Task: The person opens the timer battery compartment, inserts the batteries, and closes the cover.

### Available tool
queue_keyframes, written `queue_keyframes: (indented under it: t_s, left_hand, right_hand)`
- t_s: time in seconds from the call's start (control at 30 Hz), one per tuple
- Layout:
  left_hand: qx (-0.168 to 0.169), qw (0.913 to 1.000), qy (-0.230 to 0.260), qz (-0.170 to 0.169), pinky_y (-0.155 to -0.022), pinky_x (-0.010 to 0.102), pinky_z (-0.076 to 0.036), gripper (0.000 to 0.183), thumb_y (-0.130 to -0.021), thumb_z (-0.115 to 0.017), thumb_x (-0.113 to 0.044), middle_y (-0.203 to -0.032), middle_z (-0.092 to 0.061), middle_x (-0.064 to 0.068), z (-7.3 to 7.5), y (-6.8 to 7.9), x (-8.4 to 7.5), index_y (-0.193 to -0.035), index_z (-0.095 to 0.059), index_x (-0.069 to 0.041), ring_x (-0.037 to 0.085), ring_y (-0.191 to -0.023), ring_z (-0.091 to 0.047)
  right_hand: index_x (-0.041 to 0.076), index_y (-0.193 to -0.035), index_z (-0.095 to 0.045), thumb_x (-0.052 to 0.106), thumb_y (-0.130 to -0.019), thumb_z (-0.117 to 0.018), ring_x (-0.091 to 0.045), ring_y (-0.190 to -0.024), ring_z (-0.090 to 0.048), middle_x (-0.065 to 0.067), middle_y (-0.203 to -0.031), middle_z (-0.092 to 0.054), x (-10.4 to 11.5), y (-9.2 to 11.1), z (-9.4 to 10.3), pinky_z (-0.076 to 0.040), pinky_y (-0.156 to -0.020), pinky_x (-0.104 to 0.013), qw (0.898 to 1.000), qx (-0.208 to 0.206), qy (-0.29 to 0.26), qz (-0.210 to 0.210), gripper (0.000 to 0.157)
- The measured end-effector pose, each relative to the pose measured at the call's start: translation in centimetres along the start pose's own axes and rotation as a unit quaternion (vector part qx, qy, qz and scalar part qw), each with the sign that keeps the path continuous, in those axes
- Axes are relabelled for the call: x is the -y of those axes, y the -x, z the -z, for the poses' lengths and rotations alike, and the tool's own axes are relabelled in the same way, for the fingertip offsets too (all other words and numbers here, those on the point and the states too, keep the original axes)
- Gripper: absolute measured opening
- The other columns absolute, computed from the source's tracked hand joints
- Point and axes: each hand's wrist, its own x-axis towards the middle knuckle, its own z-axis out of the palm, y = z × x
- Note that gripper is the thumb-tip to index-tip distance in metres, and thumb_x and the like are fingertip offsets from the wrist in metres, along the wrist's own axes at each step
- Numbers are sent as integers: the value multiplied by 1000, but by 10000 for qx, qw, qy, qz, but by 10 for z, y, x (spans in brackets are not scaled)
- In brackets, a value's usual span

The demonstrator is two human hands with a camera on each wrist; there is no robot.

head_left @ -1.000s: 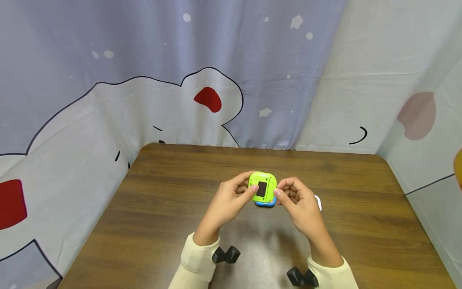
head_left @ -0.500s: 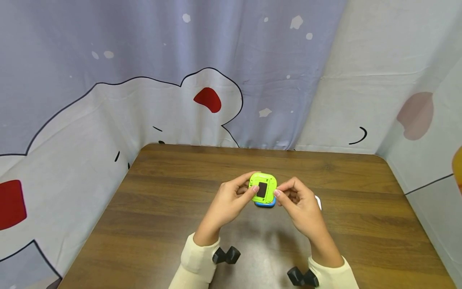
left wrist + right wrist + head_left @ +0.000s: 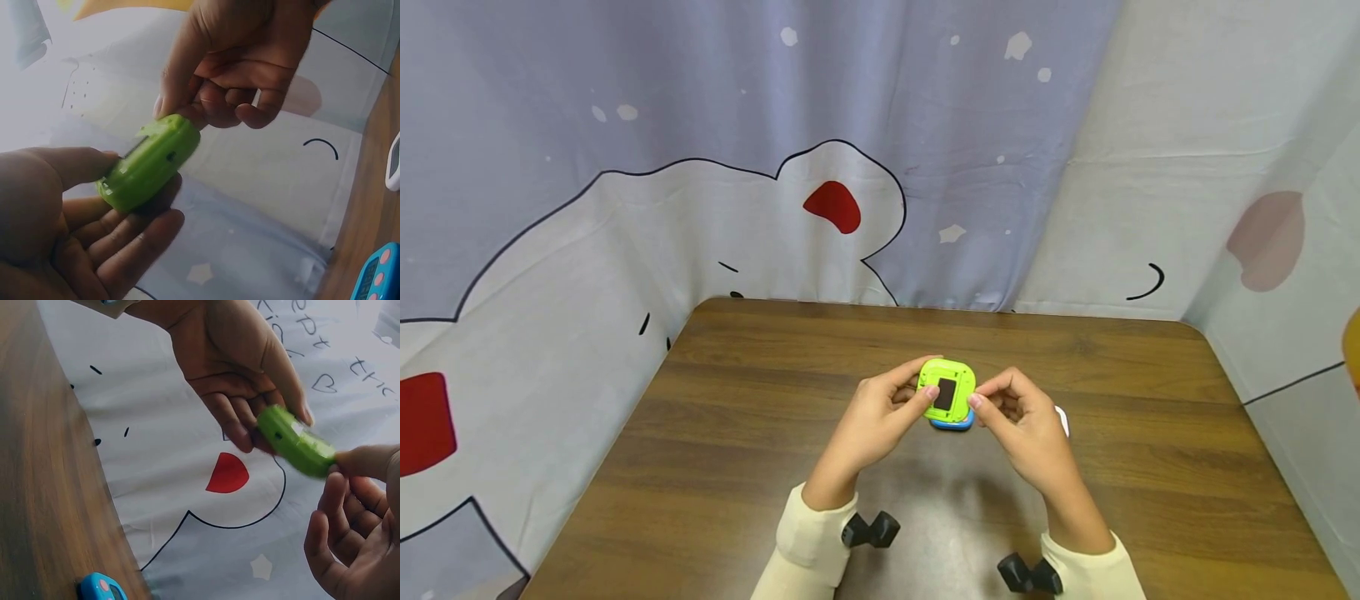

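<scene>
A small lime-green digital timer (image 3: 962, 388), rounded and square, is held up over the table with its back toward the head camera. A dark rectangle lies in the middle of that back. My left hand (image 3: 874, 421) grips it from the left, thumb across the back and fingers behind. At the opposite edge, my right hand (image 3: 1028, 429) pinches the timer (image 3: 150, 164) between thumb and forefinger, its other fingers curled loosely. The timer's front face is hidden in the head view.
On the wooden table (image 3: 760, 400) a blue timer (image 3: 377, 278) with pink buttons lies beyond the green one, partly covered by it in the head view. A white timer (image 3: 394, 164) lies to its right, mostly behind my right hand. A printed curtain (image 3: 970, 167) stands behind the table.
The green timer tilts very slightly between frames. Both hands keep the same grip and place.
</scene>
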Motion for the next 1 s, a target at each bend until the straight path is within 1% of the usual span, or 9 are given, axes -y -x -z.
queue_keyframes:
  t_s: [0.1, 0.23, 0.33, 0.5, 0.67, 0.73, 0.83, 0.9, 1.0]
  left_hand:
    - [-6, 9998, 174, 5, -76, 25, -56, 38, -97, -62, -10, -97, -70, 15, 1, 0, 2, -133, -56, -1, 22, -91, -71]
    - [33, 9991, 416, -89, -76, 27, -57, 39, -97, -62, -17, -99, -70, 11, 0, -2, 21, -135, -57, -8, 18, -91, -71]
    - [156, 9981, 565, -176, -76, 29, -57, 40, -97, -62, -25, -101, -70, 5, -1, -4, 36, -136, -57, -16, 12, -90, -70]
    - [432, 9961, 747, -202, -79, 31, -57, 41, -98, -61, -28, -107, -70, 6, -1, -4, 36, -136, -57, -15, 14, -94, -69]
    - [561, 9952, 774, -195, -80, 30, -56, 41, -98, -61, -26, -112, -69, 7, -3, -4, 34, -138, -55, -16, 13, -98, -69]
    - [564, 9950, 801, -216, -80, 30, -56, 42, -98, -62, -24, -114, -68, 7, -3, -3, 34, -138, -56, -15, 13, -99, -68]
    - [583, 9942, 880, -230, -80, 31, -57, 41, -97, -62, -22, -119, -67, 8, -2, -4, 35, -137, -56, -16, 14, -100, -68]
    - [599, 9937, 922, -208, -79, 32, -57, 41, -97, -62, -22, -120, -66, 7, -2, -3, 35, -137, -57, -17, 14, -99, -68]
    - [603, 9941, 889, -173, -77, 32, -58, 40, -97, -63, -23, -118, -67, 6, -1, -3, 34, -136, -57, -21, 14, -97, -69]
  right_hand:
    - [-1, -102, -57, 2, -92, -66, -20, -71, -62, -13, -85, -61, -2, -2, 1, -56, -64, -27, 9996, 70, -235, -151, 14]
    - [-4, -113, -54, 0, -92, -65, -20, -74, -62, -18, -91, -59, -6, -4, 3, -56, -64, -30, 9966, 293, -750, -196, 23]
    - [-4, -117, -53, -2, -93, -63, -19, -77, -63, -19, -94, -58, -10, -5, 5, -57, -65, -31, 9905, 563, -1241, -207, 26]
    - [0, -115, -53, -8, -93, -58, -17, -83, -64, -13, -98, -60, -16, -5, 8, -58, -69, -31, 9741, 925, -2054, -216, 24]
    - [3, -112, -53, -13, -93, -52, -16, -85, -64, -8, -101, -62, -19, -5, 10, -58, -70, -31, 9591, 1164, -2582, 32, 25]
    - [3, -112, -53, -14, -93, -51, -17, -85, -64, -8, -102, -62, -20, -5, 10, -58, -70, -32, 9563, 1217, -2657, 105, 25]
    - [4, -111, -53, -14, -93, -51, -17, -86, -65, -8, -103, -62, -20, -4, 9, -58, -70, -33, 9549, 1248, -2690, 123, 26]
    - [5, -110, -53, -14, -93, -52, -17, -86, -65, -8, -103, -62, -20, -4, 9, -58, -70, -34, 9546, 1247, -2703, 91, 26]
    - [6, -109, -53, -14, -92, -53, -17, -86, -65, -9, -103, -62, -21, -4, 9, -59, -69, -34, 9539, 1259, -2724, 68, 26]
